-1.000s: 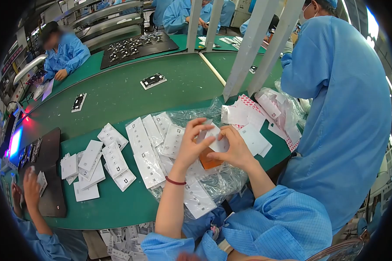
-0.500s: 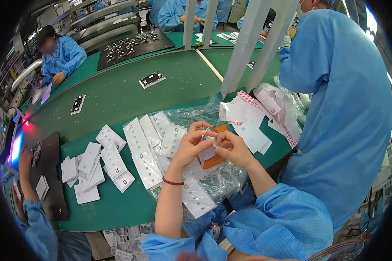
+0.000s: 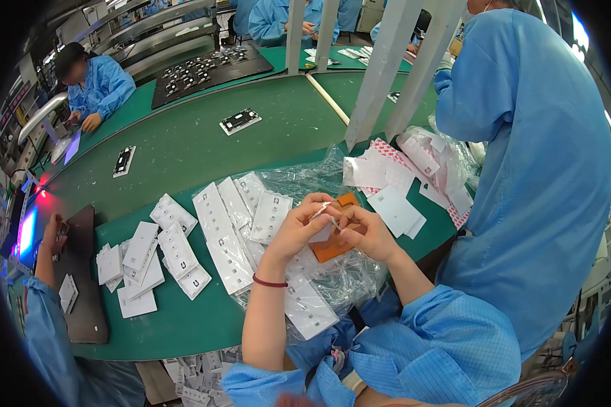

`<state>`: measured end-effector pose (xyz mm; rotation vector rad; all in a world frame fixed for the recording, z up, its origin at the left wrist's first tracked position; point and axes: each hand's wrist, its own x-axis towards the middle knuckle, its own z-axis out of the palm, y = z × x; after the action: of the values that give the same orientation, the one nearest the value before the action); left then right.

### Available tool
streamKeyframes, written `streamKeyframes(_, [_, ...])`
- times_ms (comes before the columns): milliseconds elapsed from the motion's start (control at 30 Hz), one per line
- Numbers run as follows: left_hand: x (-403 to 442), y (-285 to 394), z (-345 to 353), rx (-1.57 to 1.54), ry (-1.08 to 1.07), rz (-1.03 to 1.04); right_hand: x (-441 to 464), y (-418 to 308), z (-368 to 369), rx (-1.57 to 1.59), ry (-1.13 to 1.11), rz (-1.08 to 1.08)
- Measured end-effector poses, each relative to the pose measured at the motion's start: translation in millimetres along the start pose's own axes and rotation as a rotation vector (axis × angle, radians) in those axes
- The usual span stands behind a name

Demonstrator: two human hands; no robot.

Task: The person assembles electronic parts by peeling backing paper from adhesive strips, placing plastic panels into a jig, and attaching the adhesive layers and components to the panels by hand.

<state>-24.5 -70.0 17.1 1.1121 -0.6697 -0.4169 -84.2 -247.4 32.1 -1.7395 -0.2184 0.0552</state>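
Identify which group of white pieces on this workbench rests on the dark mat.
The small leftmost group: it alone lies on the dark mat, while the neighbouring group sits on the green worktop.

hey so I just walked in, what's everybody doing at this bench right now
The person's left hand and right hand pinch a small white piece between them, just above an orange block. Clear plastic is spread beneath, and white plates lie in loose piles to the left. At far left, a co-worker's hand is at a black mat.
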Motion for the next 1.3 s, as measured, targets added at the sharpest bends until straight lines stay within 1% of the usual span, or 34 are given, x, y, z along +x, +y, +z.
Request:
streamKeyframes(167, [0.9,-7.1,-3.3,0.016,-0.018,-0.002,-0.3,1.2,0.2,0.029,-0.001,0.012])
streamKeyframes(467, [-1.7,-3.0,-6.5,-0.057,-0.092,-0.041,-0.9,-0.1,-0.8,0.042,-0.021,0.023])
streamKeyframes(800, [-2.6,-1.3,-5.4,-0.078,-0.084,-0.051,0.2,2.4,-0.6,0.055,-0.017,-0.001])
streamKeyframes(1067, [-2.9,0.7,-3.9,-0.112,-0.074,-0.062,-0.3,1.9,-0.2,0.132,-0.026,0.039])
streamKeyframes(1300, [-3.5,3.7,-3.9,-0.170,-0.104,-0.096,-0.1,4.9,-1.0,0.147,-0.005,0.025])
